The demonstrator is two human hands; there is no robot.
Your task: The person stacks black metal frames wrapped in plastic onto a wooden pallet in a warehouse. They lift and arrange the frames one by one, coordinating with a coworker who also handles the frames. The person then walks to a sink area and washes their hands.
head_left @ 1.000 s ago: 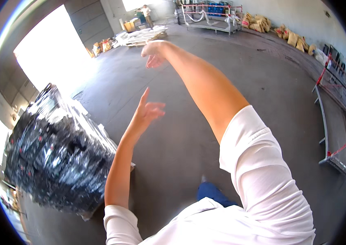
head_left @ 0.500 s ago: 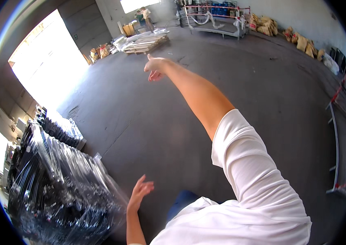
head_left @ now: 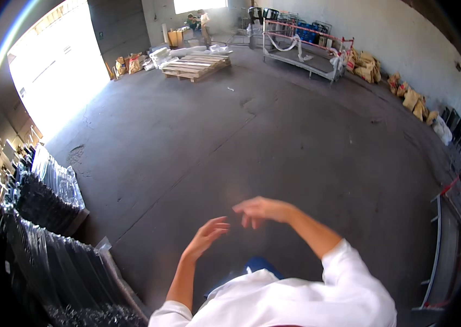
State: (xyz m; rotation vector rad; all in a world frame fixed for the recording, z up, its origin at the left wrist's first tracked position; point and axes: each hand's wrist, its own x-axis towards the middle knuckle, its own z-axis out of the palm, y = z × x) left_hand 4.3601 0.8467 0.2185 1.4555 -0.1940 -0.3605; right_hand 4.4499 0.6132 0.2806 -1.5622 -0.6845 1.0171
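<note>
**Right arm pulled in, both hands now close together over the floor**

Vs half a second ago: front stack [head_left: 61, 261] sits lower and further left in view; back stack [head_left: 50, 201] shows more of itself. Pallet and cart sit lower in frame. Right arm was stretched far out toward the pallet, now bent at the elbow in front of the body. Left hand has come up from beside the front stack's edge.

Hands: left hand [head_left: 207, 238] bare, fingers loosely apart and part curled. Right hand [head_left: 263, 210] same, fingers bent down, slightly higher. Fingertips just apart, both over floor [head_left: 230, 147]. Front stack, dark and film-wrapped, is nearest, lower left, apart from the left hand.

Around, big to small: bright doorway [head_left: 59, 71] far left. Grey cart [head_left: 309, 64] with red-white rails at the back wall. Low metal frame [head_left: 435, 240] blocks the right side. Pallet [head_left: 195, 65] ahead, bags behind it. Two people [head_left: 205, 30] beyond. Brown sacks [head_left: 366, 66] along the right wall. White scrap [head_left: 231, 89] on the floor near the pallet.
</note>
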